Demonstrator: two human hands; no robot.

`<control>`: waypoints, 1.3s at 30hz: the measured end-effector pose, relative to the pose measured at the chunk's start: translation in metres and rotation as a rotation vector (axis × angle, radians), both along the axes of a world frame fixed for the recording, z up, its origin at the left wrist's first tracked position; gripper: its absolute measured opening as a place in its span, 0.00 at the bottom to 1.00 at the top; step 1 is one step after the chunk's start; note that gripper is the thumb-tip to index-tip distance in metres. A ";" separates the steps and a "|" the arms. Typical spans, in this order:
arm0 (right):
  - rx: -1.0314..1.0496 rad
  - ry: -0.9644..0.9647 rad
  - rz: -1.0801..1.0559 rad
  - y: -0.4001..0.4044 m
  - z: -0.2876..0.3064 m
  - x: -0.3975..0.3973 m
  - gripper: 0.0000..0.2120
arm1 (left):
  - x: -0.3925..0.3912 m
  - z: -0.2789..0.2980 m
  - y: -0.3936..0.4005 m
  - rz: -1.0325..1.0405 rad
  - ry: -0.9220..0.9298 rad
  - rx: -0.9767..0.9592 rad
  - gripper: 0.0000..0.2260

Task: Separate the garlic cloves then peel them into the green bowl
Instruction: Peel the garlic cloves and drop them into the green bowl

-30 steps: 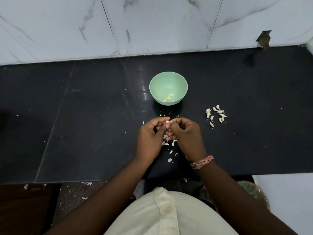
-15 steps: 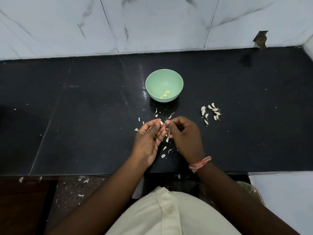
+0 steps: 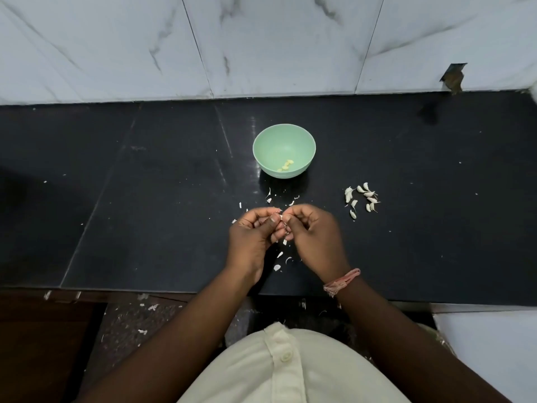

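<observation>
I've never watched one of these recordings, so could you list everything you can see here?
bowl: one, green, middle of the counter
peeled cloves: a few, yellowish, in the bowl
unpeeled cloves: about ten, white, right of the bowl
skins: many scraps, white, around and under the hands
counter: one, black, below a white marble wall
wristband: one, pink, right wrist
shirt: one, cream, bottom
left hand: pinches a clove
right hand: pinches the same clove
</observation>
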State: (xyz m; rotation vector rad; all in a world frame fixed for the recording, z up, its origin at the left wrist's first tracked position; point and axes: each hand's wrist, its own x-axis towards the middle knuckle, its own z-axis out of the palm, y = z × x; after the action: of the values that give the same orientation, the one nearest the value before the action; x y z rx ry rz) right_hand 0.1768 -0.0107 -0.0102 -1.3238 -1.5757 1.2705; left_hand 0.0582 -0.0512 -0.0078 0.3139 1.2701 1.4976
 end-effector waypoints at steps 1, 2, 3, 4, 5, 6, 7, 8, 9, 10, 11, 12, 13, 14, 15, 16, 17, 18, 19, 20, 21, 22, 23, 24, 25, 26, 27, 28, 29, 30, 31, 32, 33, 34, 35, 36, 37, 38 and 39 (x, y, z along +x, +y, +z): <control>-0.038 0.037 -0.015 0.000 0.002 -0.001 0.09 | -0.001 0.002 0.000 -0.005 0.005 0.002 0.06; -0.069 0.072 -0.023 0.002 0.003 -0.002 0.09 | -0.002 0.002 0.000 -0.007 0.008 0.008 0.06; -0.086 0.083 -0.020 0.003 0.005 -0.003 0.08 | -0.004 0.002 0.000 -0.004 0.012 0.015 0.06; -0.095 0.091 -0.009 0.003 0.006 -0.004 0.07 | -0.006 0.002 0.000 0.002 0.014 0.020 0.07; -0.097 0.088 0.001 0.004 0.008 -0.004 0.07 | -0.007 0.003 0.000 0.009 0.013 0.024 0.07; -0.102 0.092 0.009 0.004 0.010 -0.004 0.07 | -0.008 0.003 0.000 0.015 0.009 0.025 0.08; -0.103 0.092 0.016 0.004 0.012 -0.004 0.06 | -0.009 0.003 0.000 0.017 0.002 0.028 0.08; -0.103 0.095 0.019 0.004 0.013 -0.003 0.06 | -0.008 0.004 0.000 0.012 -0.009 0.034 0.08; -0.094 0.083 0.022 0.003 0.015 -0.003 0.05 | -0.007 0.005 0.000 0.006 -0.019 0.040 0.08; -0.080 0.066 0.024 0.003 0.015 -0.003 0.05 | -0.006 0.006 0.000 0.001 -0.025 0.044 0.08; -0.066 0.044 0.024 0.003 0.015 -0.002 0.04 | -0.005 0.006 0.001 -0.002 -0.024 0.045 0.08; -0.054 0.027 0.027 0.004 0.015 -0.002 0.04 | -0.005 0.006 0.001 -0.003 -0.020 0.045 0.07; -0.045 0.012 0.033 0.004 0.015 -0.002 0.04 | -0.005 0.007 0.001 -0.003 -0.019 0.044 0.07; -0.038 0.002 0.041 0.005 0.016 -0.002 0.04 | -0.005 0.007 0.002 -0.004 -0.024 0.045 0.07; -0.036 -0.001 0.052 0.005 0.016 -0.001 0.04 | -0.005 0.008 0.002 -0.005 -0.031 0.043 0.07; -0.038 0.004 0.064 0.006 0.017 -0.001 0.04 | -0.005 0.009 0.003 -0.005 -0.040 0.040 0.07; -0.041 0.015 0.077 0.007 0.017 -0.001 0.05 | -0.005 0.009 0.003 -0.004 -0.049 0.036 0.07; -0.041 0.025 0.084 0.008 0.017 0.000 0.05 | -0.005 0.010 0.004 -0.005 -0.058 0.031 0.07; -0.039 0.028 0.090 0.009 0.017 0.000 0.05 | -0.005 0.011 0.005 -0.009 -0.064 0.025 0.07; -0.035 0.026 0.095 0.010 0.016 0.001 0.05 | -0.006 0.011 0.007 -0.014 -0.066 0.016 0.07; -0.034 0.022 0.101 0.012 0.015 0.002 0.05 | -0.006 0.012 0.008 -0.019 -0.066 0.004 0.07; -0.035 0.027 0.109 0.013 0.015 0.002 0.05 | -0.007 0.013 0.009 -0.029 -0.067 -0.006 0.07; -0.039 0.037 0.115 0.014 0.014 0.002 0.05 | -0.008 0.014 0.011 -0.041 -0.065 -0.016 0.07; -0.043 0.051 0.117 0.014 0.014 0.002 0.06 | -0.009 0.015 0.012 -0.053 -0.059 -0.024 0.06; -0.044 0.062 0.114 0.013 0.014 0.002 0.06 | -0.010 0.015 0.012 -0.062 -0.052 -0.031 0.06; -0.047 0.074 0.109 0.013 0.014 0.002 0.07 | -0.011 0.016 0.013 -0.070 -0.047 -0.039 0.07; -0.056 0.087 0.105 0.012 0.014 0.001 0.07 | -0.012 0.016 0.013 -0.078 -0.042 -0.049 0.07; -0.067 0.102 0.105 0.012 0.014 0.001 0.07 | -0.012 0.016 0.013 -0.083 -0.038 -0.056 0.07; -0.073 0.111 0.104 0.012 0.013 0.001 0.07 | -0.013 0.016 0.014 -0.090 -0.036 -0.062 0.07; -0.076 0.113 0.104 0.012 0.013 0.001 0.07 | -0.013 0.016 0.014 -0.096 -0.037 -0.067 0.06; -0.079 0.112 0.105 0.012 0.012 0.002 0.07 | -0.014 0.015 0.014 -0.101 -0.042 -0.074 0.06; -0.081 0.113 0.107 0.012 0.012 0.002 0.07 | -0.014 0.014 0.015 -0.104 -0.047 -0.080 0.06; -0.081 0.112 0.109 0.012 0.011 0.003 0.07 | -0.014 0.014 0.015 -0.108 -0.052 -0.087 0.06; -0.083 0.112 0.111 0.012 0.010 0.003 0.07 | -0.014 0.013 0.016 -0.116 -0.056 -0.093 0.06; -0.086 0.114 0.111 0.012 0.010 0.003 0.08 | -0.013 0.013 0.017 -0.125 -0.057 -0.099 0.06; -0.088 0.119 0.107 0.013 0.009 0.004 0.08 | -0.013 0.013 0.018 -0.132 -0.062 -0.105 0.06; -0.091 0.125 0.100 0.013 0.009 0.005 0.08 | -0.014 0.012 0.019 -0.137 -0.072 -0.110 0.06; -0.094 0.128 0.094 0.014 0.010 0.005 0.08 | -0.014 0.013 0.019 -0.142 -0.087 -0.109 0.07; -0.096 0.122 0.090 0.015 0.010 0.005 0.07 | -0.015 0.013 0.019 -0.148 -0.104 -0.102 0.07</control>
State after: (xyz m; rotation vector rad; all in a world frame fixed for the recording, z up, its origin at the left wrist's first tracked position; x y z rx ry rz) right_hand 0.1823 0.0045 -0.0001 -1.2202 -1.5202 1.4705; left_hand 0.0434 -0.0322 0.0055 0.2536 1.2095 1.3029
